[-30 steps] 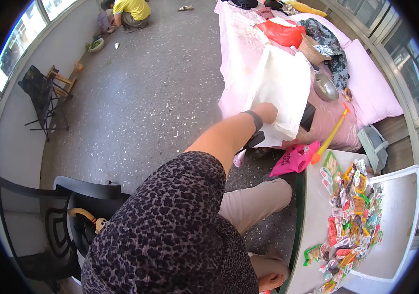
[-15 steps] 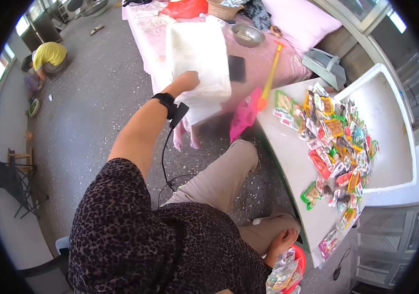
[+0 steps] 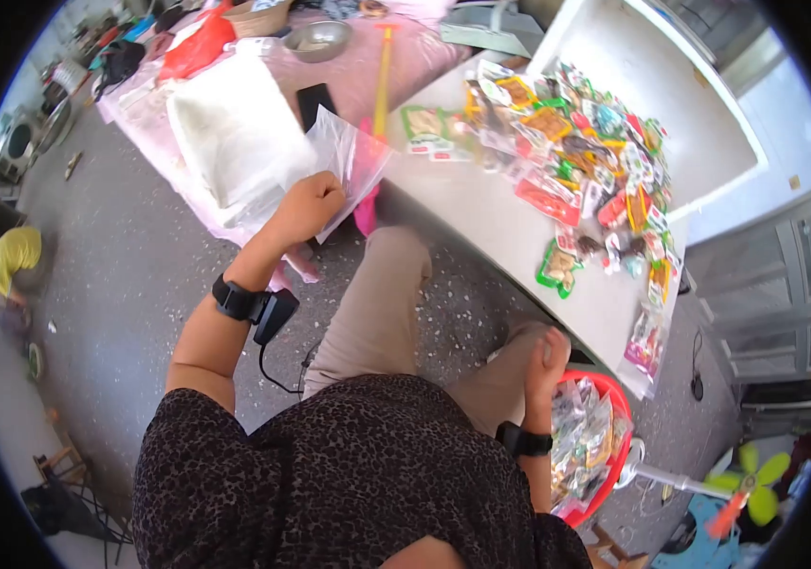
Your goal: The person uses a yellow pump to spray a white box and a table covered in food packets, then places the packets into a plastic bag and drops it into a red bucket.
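My left hand (image 3: 309,207) is closed on a clear plastic bag (image 3: 353,166), which spreads out from the fingers toward the right. Close behind it, a white tray-like box (image 3: 225,119) sits at the edge of the pink-covered table. My right hand (image 3: 545,358) is by my right knee, above the red basket (image 3: 622,446) of clear packets. Its fingers are loosely bent, slightly blurred, and nothing shows in them. Many small snack packets (image 3: 557,133) lie heaped on the white table (image 3: 462,194), spilling from a large white foam box (image 3: 709,104).
A metal bowl (image 3: 318,40), a black phone (image 3: 314,102) and a yellow-handled fly swatter (image 3: 384,85) lie on the pink cover (image 3: 263,57). A small fan (image 3: 752,482) stands at lower right. A person in yellow (image 3: 15,261) crouches at far left.
My left hand has left the white box and now holds a clear bag nearer my knees. The right hand has risen slightly beside the knee. My view has turned right.
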`<state>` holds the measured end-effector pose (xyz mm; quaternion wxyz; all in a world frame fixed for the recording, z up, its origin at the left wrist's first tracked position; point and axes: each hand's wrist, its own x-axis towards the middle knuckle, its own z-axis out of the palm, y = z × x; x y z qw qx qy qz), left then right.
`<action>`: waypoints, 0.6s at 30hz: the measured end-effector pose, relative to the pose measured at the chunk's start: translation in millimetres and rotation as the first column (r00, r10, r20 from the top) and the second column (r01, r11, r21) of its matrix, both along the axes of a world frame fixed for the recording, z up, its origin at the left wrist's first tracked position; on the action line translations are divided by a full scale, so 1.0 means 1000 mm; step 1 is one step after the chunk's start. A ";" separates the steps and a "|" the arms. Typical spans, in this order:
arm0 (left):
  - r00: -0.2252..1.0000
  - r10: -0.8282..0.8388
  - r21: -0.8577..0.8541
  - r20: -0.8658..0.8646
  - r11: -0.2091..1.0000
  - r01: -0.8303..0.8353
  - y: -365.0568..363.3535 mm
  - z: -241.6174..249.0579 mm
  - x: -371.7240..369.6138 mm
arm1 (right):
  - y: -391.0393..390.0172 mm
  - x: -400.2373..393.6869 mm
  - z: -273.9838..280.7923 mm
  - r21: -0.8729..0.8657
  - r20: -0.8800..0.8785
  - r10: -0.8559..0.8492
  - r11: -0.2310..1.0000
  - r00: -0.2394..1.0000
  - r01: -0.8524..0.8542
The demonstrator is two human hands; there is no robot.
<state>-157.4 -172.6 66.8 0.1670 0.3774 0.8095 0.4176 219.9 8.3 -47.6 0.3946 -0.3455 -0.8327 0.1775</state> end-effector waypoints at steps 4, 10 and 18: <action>0.980 -0.193 -0.014 -0.046 0.981 0.193 0.030 -0.024 0.056 | -0.016 -0.049 0.001 -0.544 -0.268 0.083 0.809 0.960 -0.222; 0.949 -0.310 -0.089 0.055 0.945 0.314 0.052 -0.063 0.109 | -0.054 -0.107 0.013 -0.713 -0.554 0.150 0.421 0.819 -0.560; 0.888 -0.377 0.019 0.263 0.923 0.385 0.061 -0.100 0.136 | -0.049 -0.103 0.004 -0.856 -0.485 -0.021 0.217 0.874 -0.470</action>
